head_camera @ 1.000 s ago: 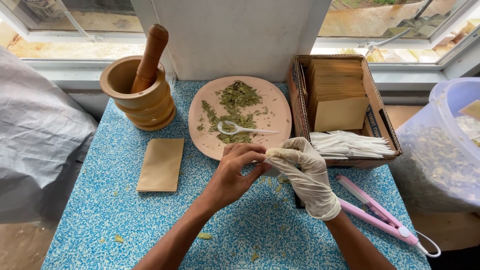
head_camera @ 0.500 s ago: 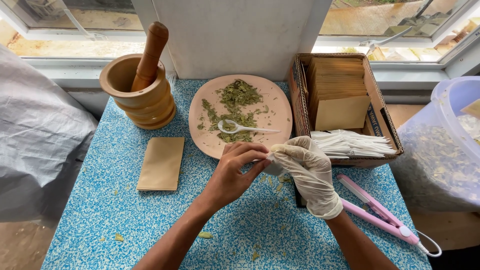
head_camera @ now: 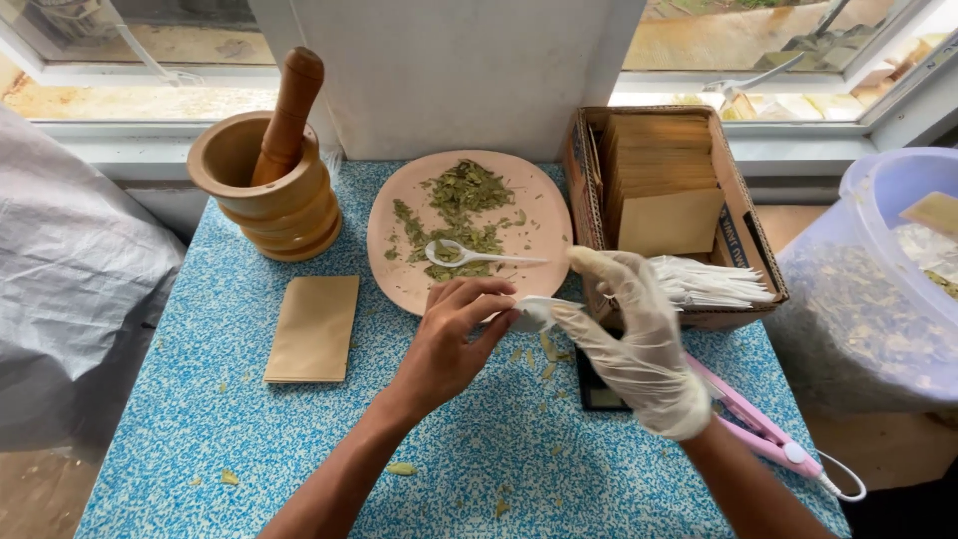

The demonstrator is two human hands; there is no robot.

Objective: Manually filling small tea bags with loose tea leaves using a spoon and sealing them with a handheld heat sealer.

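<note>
My bare left hand [head_camera: 451, 341] and my gloved right hand [head_camera: 631, 334] both pinch a small white paper pouch [head_camera: 539, 309] just in front of a pink plate [head_camera: 399, 269]. The plate carries crushed green dried leaves [head_camera: 459, 205] and a white plastic spoon [head_camera: 469, 257]. My left fingers grip the pouch's left edge. The gloved fingers hold its right side, with the index finger raised.
A wooden mortar [head_camera: 264, 205] with its pestle [head_camera: 287, 115] stands at the back left. A brown paper envelope [head_camera: 313, 327] lies on the blue speckled table [head_camera: 200, 439]. A cardboard box [head_camera: 589, 185] holds brown envelopes and white pouches [head_camera: 714, 284]. A pink sealer tool [head_camera: 763, 434] lies to the right, beside a plastic tub [head_camera: 878, 299].
The pouch has been pulled out flatter between the two hands, and the gloved hand has lifted slightly with its index finger raised.
</note>
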